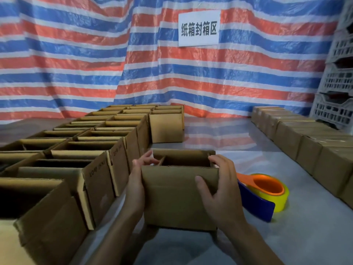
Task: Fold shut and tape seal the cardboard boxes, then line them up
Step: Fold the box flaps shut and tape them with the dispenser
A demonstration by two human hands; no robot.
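Backdrop: red, white and blue striped plastic tarpaulin, with a white paper sign with black characters fixed right of centre; grey tabletop below. Left side: rows of open-topped brown cardboard boxes, packed touching. Centre, near edge: left hand lies against the left wall of a single open brown cardboard box, fingers curled over its top rim. Box upright, apart from the rows; resting or just lifted, cannot tell. Right hand grips its right corner, thumb on the front face, fingers hooked over the rim. Just right: blue tape dispenser with orange core and yellow tape roll on the table. Far right: a line of closed brown cardboard boxes, touching, with pale slatted plastic crates stacked behind.
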